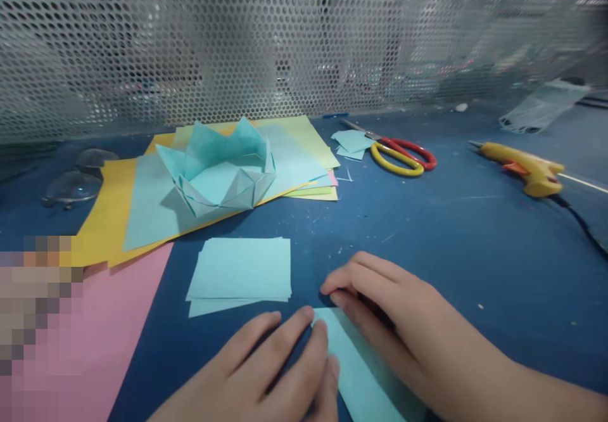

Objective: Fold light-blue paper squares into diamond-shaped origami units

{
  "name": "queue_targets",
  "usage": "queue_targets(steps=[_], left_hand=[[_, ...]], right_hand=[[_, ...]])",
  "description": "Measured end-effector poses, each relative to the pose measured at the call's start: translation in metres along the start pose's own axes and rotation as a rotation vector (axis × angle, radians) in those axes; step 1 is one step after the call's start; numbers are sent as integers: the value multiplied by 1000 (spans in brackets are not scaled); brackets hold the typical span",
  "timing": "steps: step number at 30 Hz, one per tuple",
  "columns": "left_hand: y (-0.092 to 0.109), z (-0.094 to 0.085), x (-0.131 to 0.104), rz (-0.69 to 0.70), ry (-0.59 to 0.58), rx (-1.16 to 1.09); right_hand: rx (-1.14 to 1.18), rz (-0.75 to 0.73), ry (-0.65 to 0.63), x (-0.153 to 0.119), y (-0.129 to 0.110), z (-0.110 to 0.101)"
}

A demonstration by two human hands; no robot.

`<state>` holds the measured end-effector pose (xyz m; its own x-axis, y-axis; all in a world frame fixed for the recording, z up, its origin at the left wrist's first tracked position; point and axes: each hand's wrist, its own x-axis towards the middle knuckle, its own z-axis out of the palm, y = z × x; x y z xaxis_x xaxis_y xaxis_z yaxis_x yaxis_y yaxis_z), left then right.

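Observation:
A light blue sheet of paper lies on the table at the bottom, between my two hands and partly covered by them. My left hand has its fingers apart and stretched out, with the tips on the sheet's left edge near the top corner. At the sheet's top end, my right hand is curled, thumb and forefinger closed together on the paper; its exact hold is hidden. Just beyond my left hand is a small stack of light blue paper pieces.
A folded light blue paper crown stands on coloured sheets. Scissors lie by paper scraps. A yellow glue gun with its cord is at right. Glasses and pink paper are left; perforated metal mesh stands behind.

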<state>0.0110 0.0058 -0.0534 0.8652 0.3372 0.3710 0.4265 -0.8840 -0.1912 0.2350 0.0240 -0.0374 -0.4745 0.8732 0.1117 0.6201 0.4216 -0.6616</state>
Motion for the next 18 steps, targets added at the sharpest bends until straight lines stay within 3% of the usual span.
queue_targets(steps=[6, 10, 18], left_hand=[[2, 3, -3, 25, 10, 49], [0, -2, 3, -43, -55, 30], [-2, 1, 7, -56, -48, 17]], right_hand=[[-154, -49, 56, -10, 1, 6], [-143, -61, 79, -11, -1, 6], [-114, -162, 72, -14, 0, 7]])
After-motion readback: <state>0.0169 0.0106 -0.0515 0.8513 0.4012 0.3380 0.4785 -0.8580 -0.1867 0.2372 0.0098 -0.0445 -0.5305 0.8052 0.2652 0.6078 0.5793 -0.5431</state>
